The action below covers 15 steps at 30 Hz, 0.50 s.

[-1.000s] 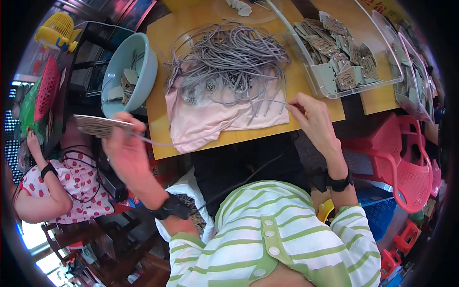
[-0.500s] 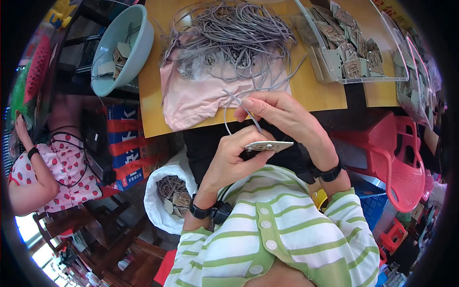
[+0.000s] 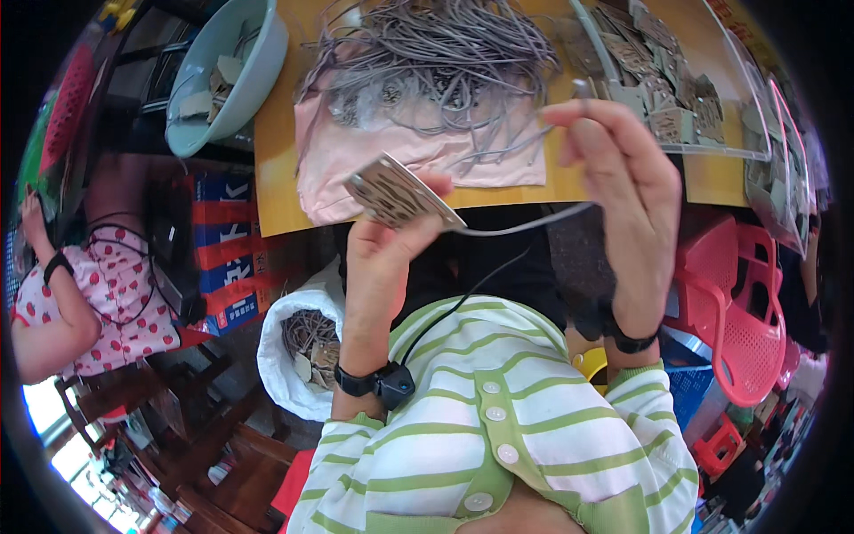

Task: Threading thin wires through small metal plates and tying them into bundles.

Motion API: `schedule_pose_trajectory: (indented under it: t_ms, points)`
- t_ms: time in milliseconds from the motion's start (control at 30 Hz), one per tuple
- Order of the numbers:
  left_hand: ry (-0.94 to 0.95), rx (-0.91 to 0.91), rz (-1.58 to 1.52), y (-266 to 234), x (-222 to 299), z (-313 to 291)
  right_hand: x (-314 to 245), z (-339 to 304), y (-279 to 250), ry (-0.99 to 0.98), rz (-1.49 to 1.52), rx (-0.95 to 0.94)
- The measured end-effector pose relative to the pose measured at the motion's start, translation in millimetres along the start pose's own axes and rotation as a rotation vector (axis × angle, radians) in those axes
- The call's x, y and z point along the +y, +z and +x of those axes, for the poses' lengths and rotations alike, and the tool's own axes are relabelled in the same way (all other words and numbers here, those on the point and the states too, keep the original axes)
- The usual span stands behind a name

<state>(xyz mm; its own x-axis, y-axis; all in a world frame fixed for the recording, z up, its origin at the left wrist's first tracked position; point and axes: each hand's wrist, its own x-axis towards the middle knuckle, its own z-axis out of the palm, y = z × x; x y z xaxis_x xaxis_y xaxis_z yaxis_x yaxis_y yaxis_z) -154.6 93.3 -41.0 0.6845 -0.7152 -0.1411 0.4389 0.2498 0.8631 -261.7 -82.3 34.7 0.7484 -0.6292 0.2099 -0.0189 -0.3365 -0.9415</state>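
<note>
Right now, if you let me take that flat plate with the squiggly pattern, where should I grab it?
Probably by its upper-left end, coming from the left, with finger and thumb pinching its two flat faces. The plate is thin and tilted, that end sticks out past the left hand, and the grey cord trails from the opposite end.

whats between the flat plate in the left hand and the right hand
In the head view, a grey cord curves from the flat plate's lower right end across to the right hand.
</note>
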Motion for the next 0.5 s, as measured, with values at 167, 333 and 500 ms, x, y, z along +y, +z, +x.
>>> schedule_pose_trajectory:
  t_ms: [167, 333, 500]
  points:
    - [-0.170, 0.047, -0.294, -1, 5, -4, 12, -13, 13, 0.017, -0.072, -0.166]
    - [-0.156, 0.054, -0.292, 4, 6, -4, 36, -24, 39, 0.012, -0.100, -0.261]
    - [-0.130, 0.061, -0.301, 3, 5, -3, 51, -23, 49, -0.225, -0.153, -0.223]
